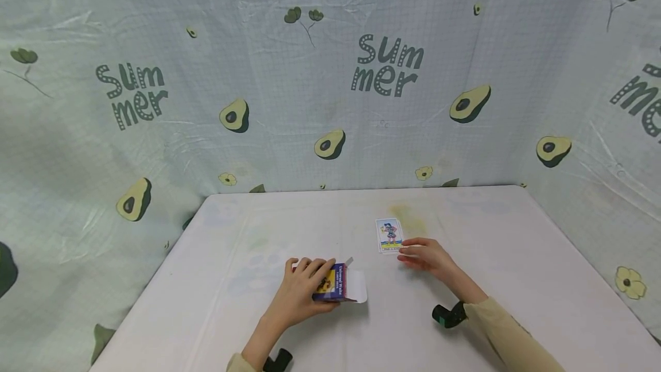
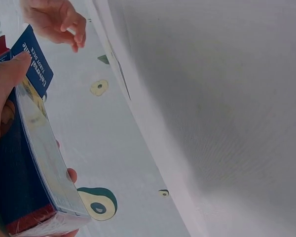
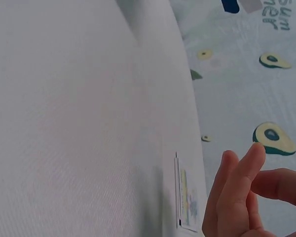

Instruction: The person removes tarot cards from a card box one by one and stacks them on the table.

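Observation:
My left hand (image 1: 296,297) grips a blue, red and yellow tarot deck box (image 1: 338,283), fingers over its top and thumb along the near side. The box's white end flap (image 1: 356,286) stands open toward the right. In the left wrist view the thumb presses near a blue flap (image 2: 38,64) lettered "Universal Waite Tarot Deck". Farther back on the table lies a small stack of tarot cards (image 1: 389,234), the top one showing a figure in blue. Just right of the stack hovers my right hand (image 1: 430,258), fingers loosely extended, apart from the cards (image 3: 189,200) in the right wrist view.
A white cloth covers the table (image 1: 248,211), with a yellowish stain (image 1: 410,218) beside the cards. Behind and at the sides hangs a pale curtain (image 1: 279,85) printed with avocados and "summer". Black wrist devices (image 1: 449,315) sit under both forearms.

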`<state>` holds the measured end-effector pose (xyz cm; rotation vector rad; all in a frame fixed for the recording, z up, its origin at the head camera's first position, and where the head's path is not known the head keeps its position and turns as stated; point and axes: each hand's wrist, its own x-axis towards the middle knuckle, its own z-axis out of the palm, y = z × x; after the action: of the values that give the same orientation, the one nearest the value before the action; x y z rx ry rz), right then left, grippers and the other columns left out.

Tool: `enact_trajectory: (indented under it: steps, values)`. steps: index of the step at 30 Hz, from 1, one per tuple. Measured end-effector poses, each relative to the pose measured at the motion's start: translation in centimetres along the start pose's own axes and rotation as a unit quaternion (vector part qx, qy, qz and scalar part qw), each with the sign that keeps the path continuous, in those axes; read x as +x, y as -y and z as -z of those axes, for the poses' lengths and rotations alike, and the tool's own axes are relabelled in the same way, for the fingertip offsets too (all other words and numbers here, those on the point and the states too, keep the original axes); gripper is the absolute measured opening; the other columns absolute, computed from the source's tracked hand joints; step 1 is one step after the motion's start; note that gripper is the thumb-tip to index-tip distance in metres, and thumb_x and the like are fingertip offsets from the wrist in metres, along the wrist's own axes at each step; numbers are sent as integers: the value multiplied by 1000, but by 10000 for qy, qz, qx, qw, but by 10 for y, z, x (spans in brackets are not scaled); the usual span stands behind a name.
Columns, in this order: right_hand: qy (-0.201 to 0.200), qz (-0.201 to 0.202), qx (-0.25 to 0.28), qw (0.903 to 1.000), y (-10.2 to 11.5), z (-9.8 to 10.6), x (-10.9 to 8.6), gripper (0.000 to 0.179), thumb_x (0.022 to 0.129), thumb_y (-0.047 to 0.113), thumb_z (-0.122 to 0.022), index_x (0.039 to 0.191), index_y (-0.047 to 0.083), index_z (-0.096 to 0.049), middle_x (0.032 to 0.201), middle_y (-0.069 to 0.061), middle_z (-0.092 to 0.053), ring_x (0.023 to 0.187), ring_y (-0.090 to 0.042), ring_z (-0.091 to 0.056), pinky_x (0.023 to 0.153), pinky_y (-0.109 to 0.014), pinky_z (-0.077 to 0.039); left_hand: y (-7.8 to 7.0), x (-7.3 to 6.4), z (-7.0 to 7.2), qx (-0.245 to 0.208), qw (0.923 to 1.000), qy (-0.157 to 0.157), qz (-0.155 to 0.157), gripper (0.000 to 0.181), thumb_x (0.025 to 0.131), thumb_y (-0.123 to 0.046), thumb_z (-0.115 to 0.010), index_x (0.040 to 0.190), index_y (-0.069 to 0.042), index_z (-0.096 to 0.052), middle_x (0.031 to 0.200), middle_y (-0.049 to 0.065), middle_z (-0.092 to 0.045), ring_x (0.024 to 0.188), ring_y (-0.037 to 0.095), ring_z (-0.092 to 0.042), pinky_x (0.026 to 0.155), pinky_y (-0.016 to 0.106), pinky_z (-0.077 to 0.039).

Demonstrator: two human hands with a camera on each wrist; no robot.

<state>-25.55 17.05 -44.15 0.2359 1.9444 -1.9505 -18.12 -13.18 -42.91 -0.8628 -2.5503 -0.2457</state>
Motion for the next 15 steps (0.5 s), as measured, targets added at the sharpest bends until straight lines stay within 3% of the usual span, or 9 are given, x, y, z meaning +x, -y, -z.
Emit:
enact_trajectory:
  steps: [6, 15]
  values:
    - [255, -25, -54, 9997, 3, -8, -11, 43, 85, 9, -56, 121, -10, -43, 93, -6, -65, 77, -13, -66, 68, -22, -52, 0, 2, -1, 74, 10000, 0, -37, 79, 60, -54, -73, 127, -20, -49, 108, -5, -56, 89, 13, -46, 82, 41, -31]
    - [792, 201, -365, 9960, 7, -17, -25, 43, 87, 13, -55, 121, -10, -43, 97, -7, -66, 82, -17, -67, 70, -25, -52, -1, 3, 0, -18, 10000, -74, -12, 79, 59, -53, -74, 127, -19, -49, 108, -4, -55, 90, 14, -46, 82, 43, -31]
